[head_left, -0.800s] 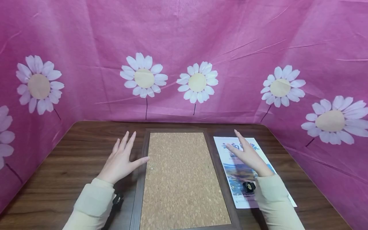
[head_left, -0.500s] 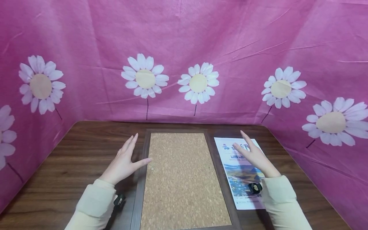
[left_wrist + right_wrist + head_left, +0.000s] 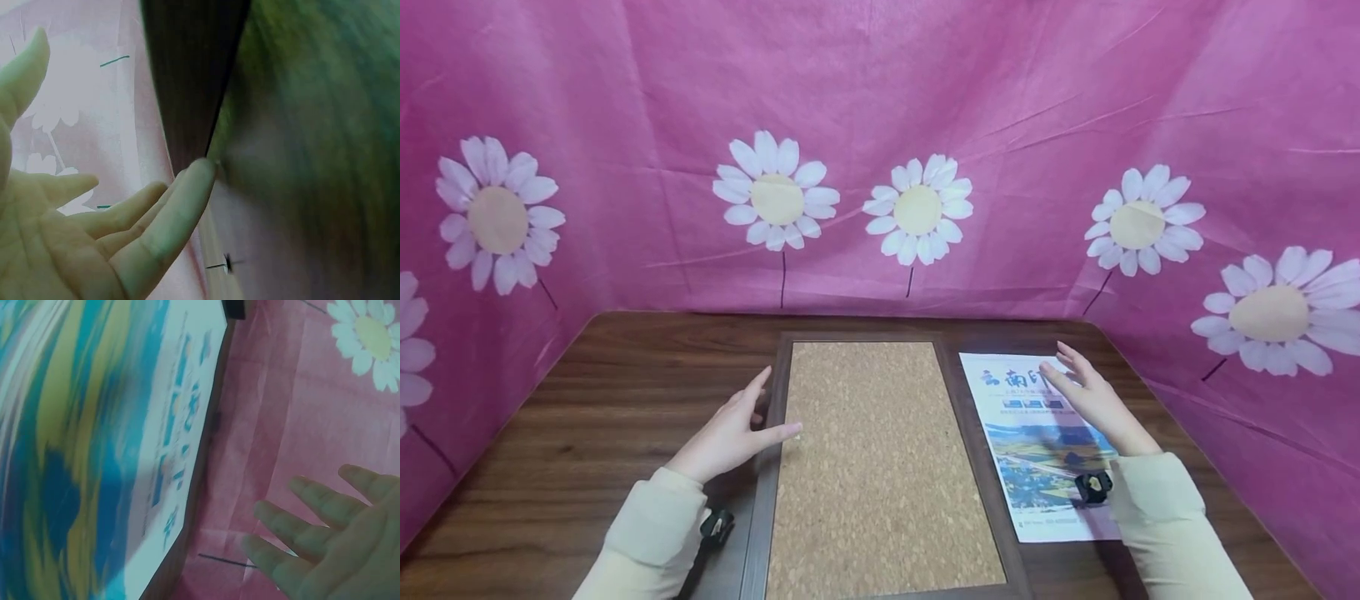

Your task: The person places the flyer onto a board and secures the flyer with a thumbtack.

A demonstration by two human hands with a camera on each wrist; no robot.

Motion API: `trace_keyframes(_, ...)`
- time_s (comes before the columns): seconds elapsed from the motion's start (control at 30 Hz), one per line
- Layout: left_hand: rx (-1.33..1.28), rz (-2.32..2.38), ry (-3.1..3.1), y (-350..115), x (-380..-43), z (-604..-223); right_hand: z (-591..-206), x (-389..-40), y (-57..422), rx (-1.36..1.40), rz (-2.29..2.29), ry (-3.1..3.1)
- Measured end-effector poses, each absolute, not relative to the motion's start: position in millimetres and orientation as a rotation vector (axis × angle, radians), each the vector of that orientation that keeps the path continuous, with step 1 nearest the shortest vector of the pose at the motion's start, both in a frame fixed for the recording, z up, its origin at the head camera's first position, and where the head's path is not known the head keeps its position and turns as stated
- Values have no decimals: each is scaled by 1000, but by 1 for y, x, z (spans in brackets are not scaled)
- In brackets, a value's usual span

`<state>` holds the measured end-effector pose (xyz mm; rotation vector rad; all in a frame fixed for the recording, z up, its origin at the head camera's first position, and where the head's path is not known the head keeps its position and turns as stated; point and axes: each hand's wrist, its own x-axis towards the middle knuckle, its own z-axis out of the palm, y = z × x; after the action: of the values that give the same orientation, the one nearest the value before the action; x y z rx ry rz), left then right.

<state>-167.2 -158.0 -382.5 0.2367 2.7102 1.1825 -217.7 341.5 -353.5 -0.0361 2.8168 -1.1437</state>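
In the head view a framed cork board (image 3: 880,467) with a dark wood border lies flat in the middle of the table. My left hand (image 3: 722,433) is beside its left border, thumb reaching over the border to the cork edge. Its palm and spread fingers (image 3: 169,231) show in the left wrist view, holding nothing. To the right of the board lies a printed poster (image 3: 1030,458) with blue Chinese lettering and a landscape picture. Over its upper right part hovers my right hand (image 3: 1093,400), fingers relaxed and holding nothing; several of its fingers (image 3: 312,503) appear in the right wrist view.
The dark wood table (image 3: 580,450) reaches back to a pink cloth (image 3: 880,75) printed with white daisies, which surrounds it at the back and both sides. Black wrist cameras (image 3: 1093,487) sit at both sleeves' cuffs.
My right hand has moved rightward across the poster, uncovering more of its lettering and picture. My left hand has shifted slightly right and down, turning so its fingers overlap more.
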Motion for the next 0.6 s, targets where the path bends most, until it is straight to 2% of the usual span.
trace_keyframes(0.6,353,1117,2689,-162,-169,-389,-370,-223,389,136,-1249,2770)
